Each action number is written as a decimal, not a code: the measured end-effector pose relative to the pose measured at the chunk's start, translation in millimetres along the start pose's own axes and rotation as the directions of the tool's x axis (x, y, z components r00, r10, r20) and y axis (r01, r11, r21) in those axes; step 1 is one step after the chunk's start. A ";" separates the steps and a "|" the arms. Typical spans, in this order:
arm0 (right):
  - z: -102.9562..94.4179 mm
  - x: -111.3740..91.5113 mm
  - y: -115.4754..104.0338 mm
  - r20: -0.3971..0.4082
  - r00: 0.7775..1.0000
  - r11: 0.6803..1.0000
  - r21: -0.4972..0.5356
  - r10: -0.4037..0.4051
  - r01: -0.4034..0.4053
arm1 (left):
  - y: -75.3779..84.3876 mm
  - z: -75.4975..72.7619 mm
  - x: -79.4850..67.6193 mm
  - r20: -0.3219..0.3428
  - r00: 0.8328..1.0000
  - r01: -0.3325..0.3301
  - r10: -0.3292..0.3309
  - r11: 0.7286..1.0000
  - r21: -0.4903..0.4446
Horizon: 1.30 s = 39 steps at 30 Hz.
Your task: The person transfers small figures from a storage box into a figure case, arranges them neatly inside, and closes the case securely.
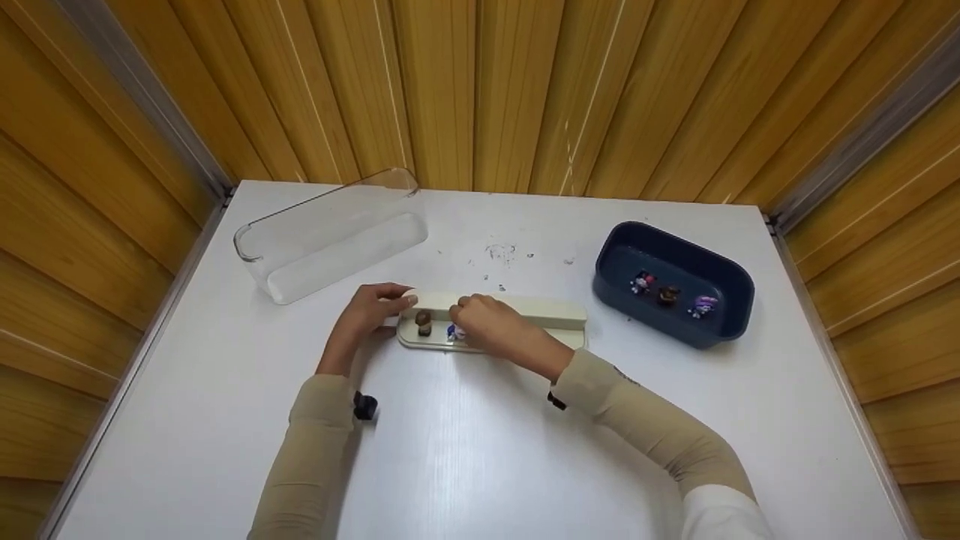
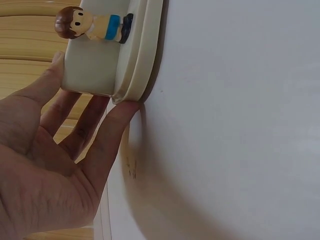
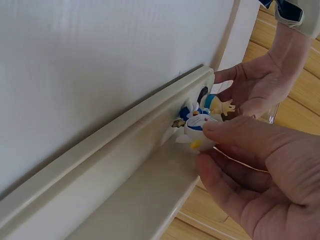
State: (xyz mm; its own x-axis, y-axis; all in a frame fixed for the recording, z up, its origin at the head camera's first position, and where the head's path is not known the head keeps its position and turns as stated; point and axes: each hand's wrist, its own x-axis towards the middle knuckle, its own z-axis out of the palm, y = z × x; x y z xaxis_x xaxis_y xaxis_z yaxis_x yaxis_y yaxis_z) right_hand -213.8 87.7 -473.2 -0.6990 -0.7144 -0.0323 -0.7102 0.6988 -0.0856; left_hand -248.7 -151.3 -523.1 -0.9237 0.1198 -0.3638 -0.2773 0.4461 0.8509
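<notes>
A long cream stepped tray (image 1: 532,306) lies across the middle of the table. My left hand (image 1: 366,309) holds its left end, thumb on the raised back step and other fingers behind and at the end. On the lower step near that end stands a brown-haired toy figurine (image 2: 95,26) with blue shorts. Just right of it, my right hand (image 1: 491,324) pinches a white figurine (image 3: 199,131) with blue and yellow parts between thumb and fingers. This figurine is low over the lower step, and the hand partly hides it in the head view.
A clear rectangular bin (image 1: 341,244) stands at the back left. At the right, a dark blue basin (image 1: 679,251) holds a white-and-red figurine (image 1: 643,283), a brown one (image 1: 667,295) and a purple-and-white one (image 1: 703,306). Wood-patterned panels (image 1: 517,97) rise behind the table.
</notes>
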 end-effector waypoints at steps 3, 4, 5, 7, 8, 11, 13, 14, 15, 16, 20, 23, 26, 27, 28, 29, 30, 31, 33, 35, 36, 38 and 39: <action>-1.4 -0.4 -1.7 0.020 1.000 1.000 -0.004 0.000 0.000 | -0.6 1.7 0.1 0.011 1.000 0.003 -0.003 1.000 -0.009; -1.7 -0.5 -2.1 0.019 1.000 1.000 -0.007 -0.001 0.001 | -0.7 1.9 0.1 0.013 1.000 0.007 -0.007 1.000 -0.013; -1.6 -0.5 -2.4 0.014 1.000 1.000 -0.008 -0.005 0.005 | -0.9 1.8 0.0 0.013 1.000 0.008 -0.007 1.000 -0.014; -1.3 -0.6 -2.7 0.011 1.000 1.000 -0.010 -0.018 0.018 | -1.0 1.6 -0.1 0.013 1.000 0.009 -0.009 1.000 -0.012; -0.8 -0.8 -2.7 0.008 1.000 1.000 -0.012 -0.025 0.025 | -1.0 1.6 0.0 0.015 1.000 0.008 -0.008 1.000 -0.008; 0.8 -0.5 -2.0 0.007 0.999 0.999 -0.005 -0.037 0.037 | -0.8 0.9 0.3 0.013 1.000 -0.002 0.002 1.000 0.009; 2.1 -1.0 -0.9 0.002 0.999 0.999 0.019 -0.038 0.038 | -0.8 0.8 0.4 0.018 1.000 -0.005 0.005 1.000 0.010; 2.9 -1.7 -0.2 -0.003 0.999 0.999 0.037 -0.039 0.039 | -1.0 0.8 0.3 0.022 1.000 -0.009 0.009 1.000 0.006; 4.4 -2.6 0.8 -0.007 0.999 0.997 0.064 -0.042 0.042 | -1.1 0.9 0.0 0.025 1.000 -0.012 0.012 1.000 -0.001; 6.2 -3.7 1.9 -0.013 0.999 0.995 0.090 -0.050 0.051 | -1.1 0.7 -0.4 0.025 1.000 -0.013 0.013 1.000 -0.008; 17.4 -9.4 8.1 -0.036 0.995 0.982 0.162 -0.094 0.098 | -1.3 0.2 -1.4 0.024 0.999 -0.025 0.026 0.999 -0.028; 23.9 -12.6 12.7 -0.052 0.991 0.972 0.197 -0.120 0.128 | -0.9 -0.3 -2.2 0.023 0.999 -0.030 0.031 0.999 -0.025; 21.3 -13.8 15.9 -0.087 0.988 0.964 0.226 -0.124 0.141 | 0.1 -0.5 -3.2 0.023 1.000 -0.014 0.015 1.000 -0.025; 18.6 -13.5 16.6 -0.102 0.987 0.963 0.227 -0.125 0.146 | 0.7 -0.5 -3.6 0.021 1.000 -0.007 0.008 1.000 -0.026; 15.4 -13.2 17.2 -0.120 0.985 0.964 0.220 -0.126 0.150 | 0.9 -0.5 -3.8 0.019 1.000 -0.001 0.002 1.000 -0.028; 12.0 -12.8 17.8 -0.135 0.983 0.966 0.210 -0.126 0.153 | 1.1 -0.5 -3.9 0.018 1.000 0.002 -0.002 1.000 -0.029; 8.7 -12.2 18.3 -0.151 0.980 0.967 0.199 -0.130 0.159 | 1.2 -0.5 -3.9 0.014 1.000 0.004 -0.003 1.000 -0.026; 5.7 -11.5 18.7 -0.163 0.977 0.970 0.182 -0.134 0.163 | 1.2 -0.4 -3.9 0.012 1.000 0.004 -0.004 1.000 -0.023; 0.9 -10.0 19.3 -0.175 0.974 0.972 0.159 -0.144 0.172 | 1.0 -0.3 -3.4 0.014 1.000 0.005 -0.005 1.000 -0.022; -1.6 -8.1 19.5 -0.171 0.973 0.974 0.141 -0.153 0.177 | 0.6 -0.1 -2.7 0.017 1.000 0.005 -0.005 1.000 -0.018; -2.3 -6.6 19.3 -0.162 0.975 0.974 0.138 -0.154 0.177 | 0.4 0.0 -2.3 0.018 1.000 0.005 -0.005 1.000 -0.016; -2.4 -3.6 18.1 -0.140 0.978 0.975 0.141 -0.153 0.173 | 0.2 0.4 -1.6 0.019 1.000 0.010 -0.010 1.000 -0.017; -2.1 -1.9 17.3 -0.130 0.980 0.974 0.146 -0.152 0.171 | 0.1 0.6 -1.4 0.017 1.000 0.011 -0.011 1.000 -0.017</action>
State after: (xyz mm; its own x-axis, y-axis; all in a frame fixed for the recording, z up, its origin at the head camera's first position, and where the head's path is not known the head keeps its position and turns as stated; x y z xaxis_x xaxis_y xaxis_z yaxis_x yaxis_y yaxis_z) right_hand -224.9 101.3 -472.5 -0.5874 -0.8017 0.1109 -0.7994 0.5533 -0.2342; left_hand -247.3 -150.8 -522.7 -0.9162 0.1299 -0.3791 -0.2916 0.4327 0.8531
